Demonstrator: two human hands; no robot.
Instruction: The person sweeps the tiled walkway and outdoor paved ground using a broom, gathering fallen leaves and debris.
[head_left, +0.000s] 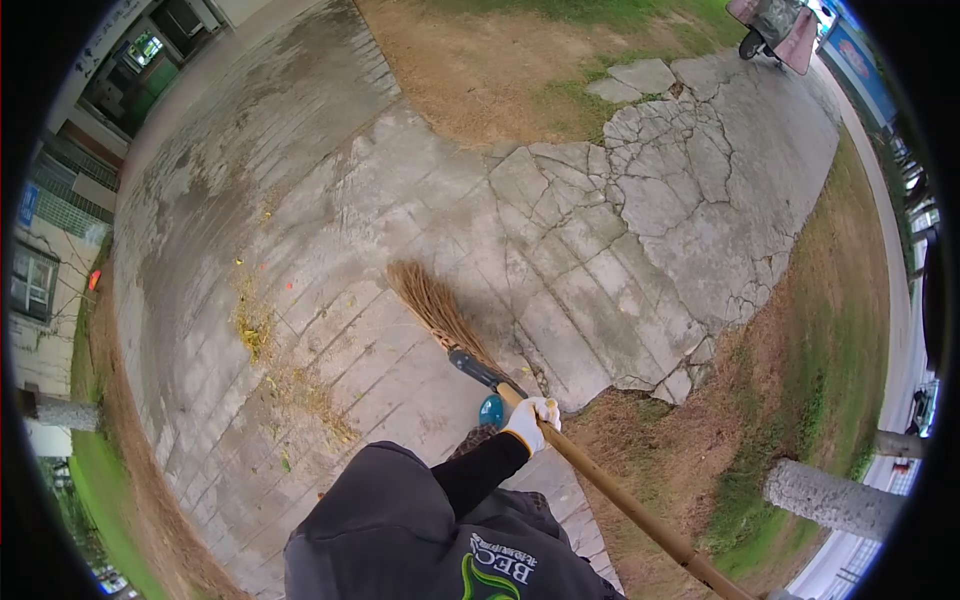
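A broom with tan, stiff bristles [430, 300] lies slanted across the middle of the view. Its bristle head rests on the paving, and dark wrapping [474, 368] binds the bristles to a long wooden handle [640, 512]. My left hand [530, 424], in a white glove below a black sleeve, is closed around the handle just above that wrapping. The handle runs on to the lower right, out of the picture. My right hand does not show. Left of the broom, yellow leaves and litter [255, 330] are scattered over the paving, with more crumbs [315, 400] nearer to me.
Grey paving [400, 180] becomes cracked concrete [680, 190] at the right. A teal shoe tip [490, 410] shows beside the broom. Grass and bare soil border both sides. A tree trunk [830, 498] stands right, a pink scooter [785, 35] far right, a building [60, 230] left.
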